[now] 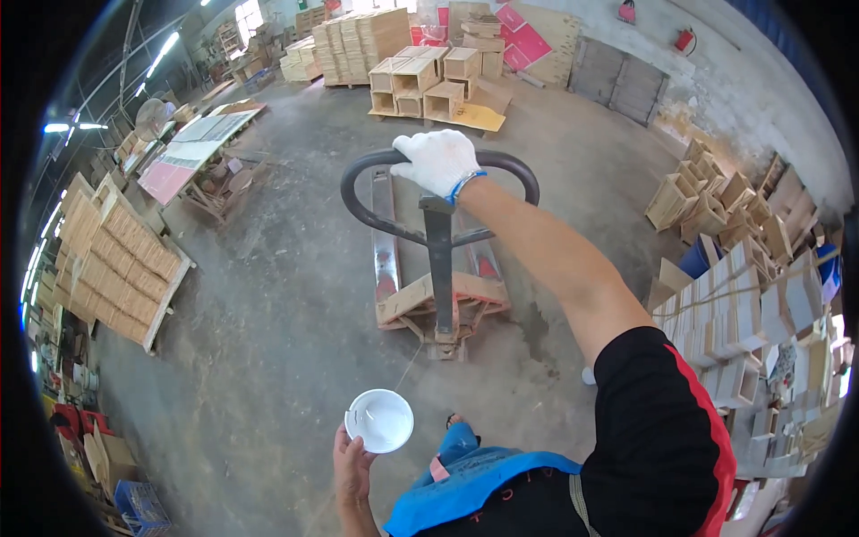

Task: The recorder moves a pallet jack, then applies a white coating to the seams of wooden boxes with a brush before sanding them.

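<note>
Metal and heavy-looking, the pallet jack [436,268] is sitting on the concrete floor [286,295] while the gloved right hand [438,161] is wrapping tight around its hard loop handle [510,166], and the bare left hand [352,465] is pinching a light white bowl [379,421].

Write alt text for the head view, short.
A person's gloved right hand grips the loop handle of a pallet jack on a concrete workshop floor, while the bare left hand holds a white cup. Stacks of wooden boxes stand around.
</note>
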Demonstrator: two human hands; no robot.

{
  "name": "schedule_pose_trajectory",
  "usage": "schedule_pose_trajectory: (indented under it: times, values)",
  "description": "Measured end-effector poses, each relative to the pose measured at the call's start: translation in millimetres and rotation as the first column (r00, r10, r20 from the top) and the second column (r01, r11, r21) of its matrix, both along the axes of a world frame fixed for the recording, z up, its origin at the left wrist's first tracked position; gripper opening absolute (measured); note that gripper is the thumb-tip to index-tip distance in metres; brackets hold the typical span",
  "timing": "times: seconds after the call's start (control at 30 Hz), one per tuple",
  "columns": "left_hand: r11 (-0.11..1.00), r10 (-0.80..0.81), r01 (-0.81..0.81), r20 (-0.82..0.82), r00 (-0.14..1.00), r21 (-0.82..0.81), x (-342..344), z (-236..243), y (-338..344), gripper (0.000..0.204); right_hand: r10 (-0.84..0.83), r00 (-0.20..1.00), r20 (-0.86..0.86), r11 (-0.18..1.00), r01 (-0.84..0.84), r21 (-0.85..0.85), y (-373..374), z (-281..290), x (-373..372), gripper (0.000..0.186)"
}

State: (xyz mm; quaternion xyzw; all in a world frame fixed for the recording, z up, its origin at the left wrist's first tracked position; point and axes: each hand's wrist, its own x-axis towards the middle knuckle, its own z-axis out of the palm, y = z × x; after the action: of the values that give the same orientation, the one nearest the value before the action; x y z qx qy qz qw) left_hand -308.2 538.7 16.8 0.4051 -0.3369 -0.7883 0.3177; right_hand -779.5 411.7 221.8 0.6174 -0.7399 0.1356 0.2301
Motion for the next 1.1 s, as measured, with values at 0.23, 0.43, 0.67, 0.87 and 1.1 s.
schedule_pose_trajectory:
  times: [0.23,0.43,0.67,0.87,1.1]
  values:
    - [0.999,0.020,-0.021,-0.002,1.000,-0.042,-88,16,-75,0.067,-0.133,0.986,0.098,0.990,0.137,-0.033,-67,5,-84,0.033]
    - [0.998,-0.007,0.012,0.082,0.997,-0.066,-146,20,-122,0.068,0.061,0.997,0.045,0.998,-0.060,-0.014,-95,15,-174,0.037]
    - [0.995,0.063,-0.053,0.130,0.990,-0.085,-222,27,-139,0.066,0.227,0.973,0.047,0.974,-0.227,-0.022,-156,10,-250,0.042]
    - [0.988,0.138,-0.125,0.149,0.979,-0.095,-256,46,-135,0.069,0.247,0.966,0.073,0.969,-0.247,-0.020,-224,8,-303,0.042]
    - [0.985,0.172,-0.170,0.245,0.954,-0.029,-264,63,-123,0.065,0.096,0.987,0.125,0.993,-0.087,-0.080,-298,-3,-336,0.038]
